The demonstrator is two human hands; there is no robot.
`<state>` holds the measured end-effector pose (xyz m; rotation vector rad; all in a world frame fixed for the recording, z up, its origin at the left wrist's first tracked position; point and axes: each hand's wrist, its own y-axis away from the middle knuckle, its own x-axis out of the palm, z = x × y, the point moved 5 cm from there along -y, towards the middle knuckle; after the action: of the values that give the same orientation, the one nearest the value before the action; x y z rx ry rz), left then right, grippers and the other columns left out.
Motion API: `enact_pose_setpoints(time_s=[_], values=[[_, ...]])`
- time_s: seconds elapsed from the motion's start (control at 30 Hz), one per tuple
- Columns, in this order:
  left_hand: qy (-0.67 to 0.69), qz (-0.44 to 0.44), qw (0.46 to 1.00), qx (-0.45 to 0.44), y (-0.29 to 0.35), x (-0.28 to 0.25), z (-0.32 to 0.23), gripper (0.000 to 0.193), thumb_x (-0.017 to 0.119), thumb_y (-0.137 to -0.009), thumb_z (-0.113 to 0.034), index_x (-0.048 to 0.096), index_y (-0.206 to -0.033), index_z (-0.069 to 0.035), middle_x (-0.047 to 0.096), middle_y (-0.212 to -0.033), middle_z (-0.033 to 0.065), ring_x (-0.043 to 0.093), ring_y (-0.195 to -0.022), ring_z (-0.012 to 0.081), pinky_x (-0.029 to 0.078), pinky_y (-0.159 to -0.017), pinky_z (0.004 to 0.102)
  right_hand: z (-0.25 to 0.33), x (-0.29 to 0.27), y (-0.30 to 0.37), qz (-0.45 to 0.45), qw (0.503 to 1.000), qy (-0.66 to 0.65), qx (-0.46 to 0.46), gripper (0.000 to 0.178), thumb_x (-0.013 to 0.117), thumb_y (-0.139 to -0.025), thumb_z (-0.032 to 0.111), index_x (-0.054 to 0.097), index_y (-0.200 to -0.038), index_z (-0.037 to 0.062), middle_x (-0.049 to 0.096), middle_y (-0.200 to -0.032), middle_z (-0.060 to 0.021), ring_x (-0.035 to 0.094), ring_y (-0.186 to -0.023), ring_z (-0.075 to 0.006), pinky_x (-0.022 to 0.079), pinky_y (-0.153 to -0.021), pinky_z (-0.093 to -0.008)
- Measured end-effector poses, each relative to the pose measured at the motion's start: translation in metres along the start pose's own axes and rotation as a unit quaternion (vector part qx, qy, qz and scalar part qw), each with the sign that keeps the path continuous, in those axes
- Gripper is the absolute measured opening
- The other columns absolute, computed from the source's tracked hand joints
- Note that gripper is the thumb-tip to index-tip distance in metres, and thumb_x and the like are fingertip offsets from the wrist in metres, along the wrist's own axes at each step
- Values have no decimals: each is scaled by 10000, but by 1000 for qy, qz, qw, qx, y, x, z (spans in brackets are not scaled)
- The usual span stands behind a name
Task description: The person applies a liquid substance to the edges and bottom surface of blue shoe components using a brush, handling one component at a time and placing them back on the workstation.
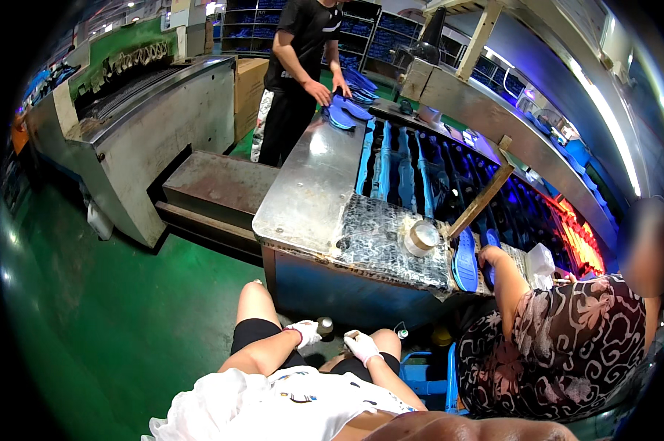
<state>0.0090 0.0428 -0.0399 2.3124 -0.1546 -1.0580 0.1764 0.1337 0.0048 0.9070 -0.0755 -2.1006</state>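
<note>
A small, dark, cylindrical object with a paler rounded top (325,325) sits low over the lap, the white-gloved left hand (305,333) at its nine o'clock with its grip closed on it, while at four o'clock the white-gloved right hand (362,345) lies near the thigh, its fingers bent, though whether that grip holds anything cannot be told. Toward one to two o'clock, a pale, round, tub-like item (421,237), its contents unclear, stands on the metal-edged counter (302,209), with a flat blue shoe sole (465,261) beyond it at two o'clock.
</note>
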Motion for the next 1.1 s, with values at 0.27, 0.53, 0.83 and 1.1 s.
enact_pose_setpoints(time_s=[0.27,0.53,0.83,1.1], values=[[-66,-62,993,74,22,-25,-24,330,560,-817,-366,649,-881,-55,656,-833,157,635,-784,308,472,-678,403,-11,5,-8,3,999,-31,-9,267,597,-814,272,630,-968,57,659,-801,-57,612,-721,-126,479,-682,-254],[192,-240,946,107,91,-94,-79,283,554,-821,-299,665,-878,-45,662,-823,135,634,-774,281,485,-717,355,-6,4,-4,9,998,-56,-1,240,599,-824,240,623,-970,51,655,-797,-52,607,-723,-122,478,-681,-254],[-61,-633,743,208,135,-247,-137,413,623,-790,-254,557,-1145,-54,468,-1249,218,444,-1151,386,340,-985,472,11,-5,2,43,991,-123,32,246,589,-831,243,616,-954,33,656,-816,-64,617,-745,-138,479,-702,-260],[-192,-491,841,121,76,-280,-123,262,536,-816,-289,599,-917,-55,569,-991,140,522,-962,300,409,-855,408,15,-9,2,28,995,-96,29,242,604,-816,247,628,-962,55,660,-850,-63,621,-798,-145,477,-736,-266]])
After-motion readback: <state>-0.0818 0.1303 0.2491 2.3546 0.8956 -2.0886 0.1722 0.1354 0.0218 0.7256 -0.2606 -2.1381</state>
